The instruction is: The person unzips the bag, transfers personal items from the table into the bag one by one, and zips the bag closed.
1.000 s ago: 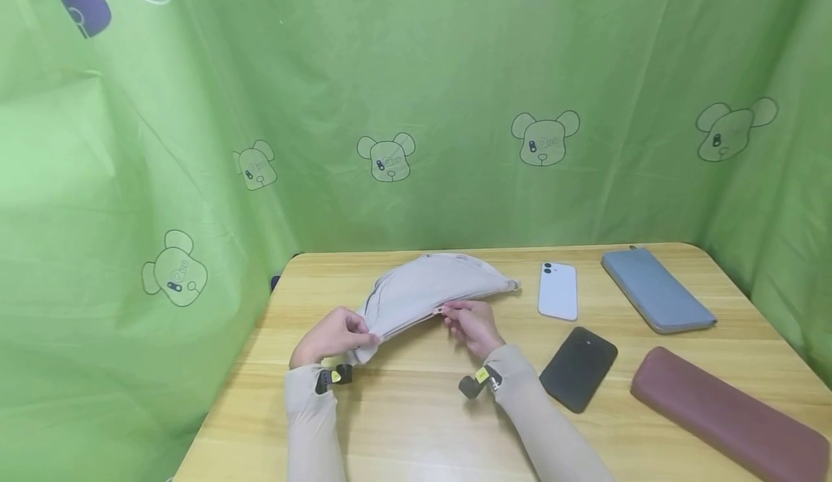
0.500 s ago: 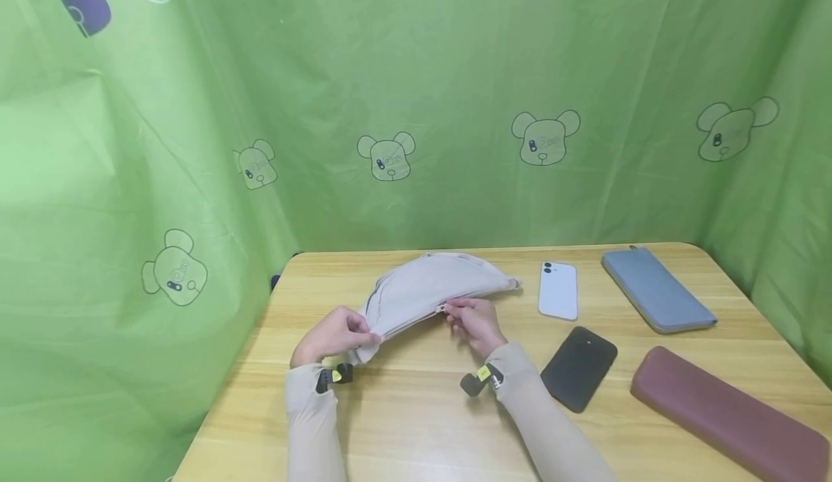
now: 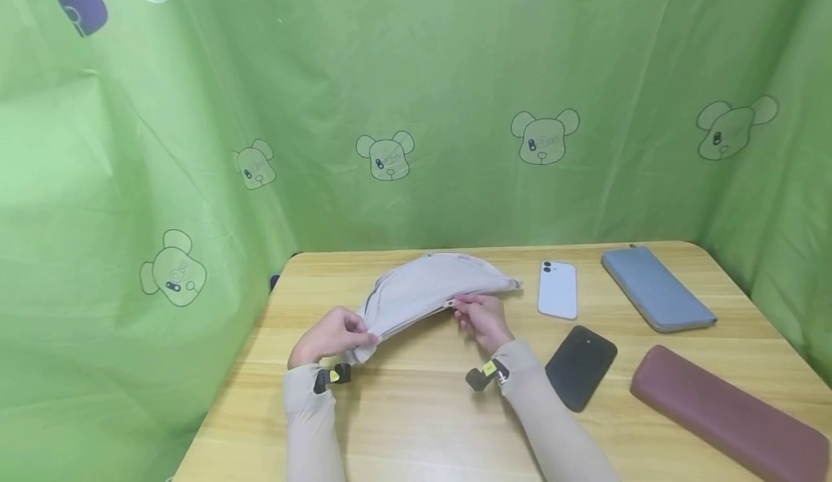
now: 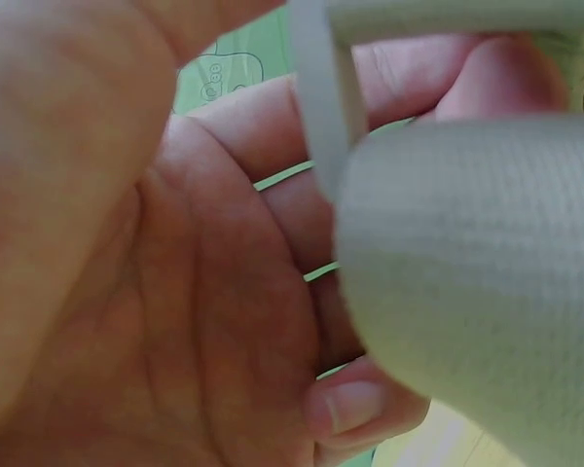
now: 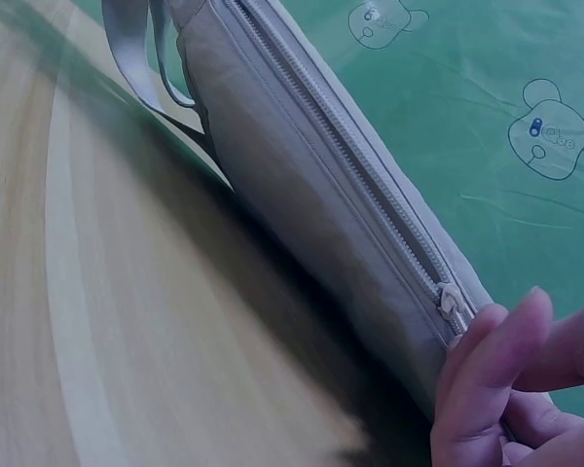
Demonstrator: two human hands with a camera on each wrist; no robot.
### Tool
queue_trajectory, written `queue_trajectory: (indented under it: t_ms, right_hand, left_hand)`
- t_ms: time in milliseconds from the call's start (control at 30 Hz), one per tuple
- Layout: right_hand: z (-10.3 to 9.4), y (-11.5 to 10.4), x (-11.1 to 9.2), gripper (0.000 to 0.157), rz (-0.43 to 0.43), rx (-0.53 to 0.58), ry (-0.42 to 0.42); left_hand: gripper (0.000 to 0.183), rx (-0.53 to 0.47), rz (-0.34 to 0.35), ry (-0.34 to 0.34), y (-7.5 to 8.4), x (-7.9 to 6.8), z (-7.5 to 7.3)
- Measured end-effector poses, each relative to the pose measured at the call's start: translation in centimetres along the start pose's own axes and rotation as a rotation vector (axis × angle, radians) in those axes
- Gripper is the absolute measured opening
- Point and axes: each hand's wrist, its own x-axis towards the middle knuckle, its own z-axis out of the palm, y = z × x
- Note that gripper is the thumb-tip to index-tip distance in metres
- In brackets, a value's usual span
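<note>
A pale grey crescent-shaped zip bag [image 3: 422, 287] lies toward the back of the table, its zipper edge facing me. My left hand [image 3: 331, 336] pinches the bag's left end between thumb and fingers. In the left wrist view, grey fabric [image 4: 467, 243] and a strap loop cover part of that hand's fingers. Farther right along the zipper, my right hand [image 3: 484, 319] pinches the zipper pull, which its fingertips mostly hide. The right wrist view has the zipper slider [image 5: 451, 300] right at those fingertips, with the teeth parted in a narrow gap on its left side.
Right of the bag, a light blue phone [image 3: 557, 290] and a blue-grey zip wallet [image 3: 658, 288] lie on the wooden table [image 3: 403, 424]. A black phone [image 3: 581, 366] lies beside my right forearm, and a long maroon case [image 3: 728, 413] is at the right. Green curtain [image 3: 455, 106] surrounds the table.
My right hand has slid the zipper pull a short way to the right and slightly back along the bag's edge. The left hand stays at the bag's left end.
</note>
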Motion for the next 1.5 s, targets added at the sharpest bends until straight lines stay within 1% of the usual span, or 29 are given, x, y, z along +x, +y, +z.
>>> queue_trajectory:
  t_ms: [300, 500, 733, 1000, 1133, 1333, 1500]
  right_hand:
    - [-0.3, -0.4, 0.2, 0.035, -0.001, 0.01, -0.008]
    - [-0.6, -0.4, 0.3, 0.032, 0.007, 0.028, 0.012]
    - [-0.8, -0.6, 0.3, 0.035, -0.006, 0.021, 0.0]
    - [-0.8, -0.8, 0.2, 0.032, -0.003, 0.044, 0.001]
    - [-1.0, -0.8, 0.3, 0.033, -0.005, 0.04, 0.0]
    - [-1.7, -0.4, 0.7, 0.038, -0.03, 0.06, 0.016]
    - [-2.0, -0.4, 0.7, 0.038, -0.026, 0.065, 0.013]
  left_hand:
    - [0.024, -0.001, 0.013, 0.005, -0.1, 0.1, -0.1]
    - [0.022, -0.003, 0.004, 0.005, -0.1, 0.0, -0.2]
    - [0.022, -0.013, 0.005, 0.002, -0.2, 0.0, -0.2]
    - [0.021, -0.075, 0.004, -0.031, 0.0, 0.0, -0.2]
    - [0.021, -0.074, 0.013, -0.033, 0.1, -0.1, -0.3]
    - [0.021, -0.052, 0.034, -0.028, -0.1, -0.1, -0.2]
    - [0.02, -0.057, 0.024, -0.029, -0.2, -0.2, -0.1]
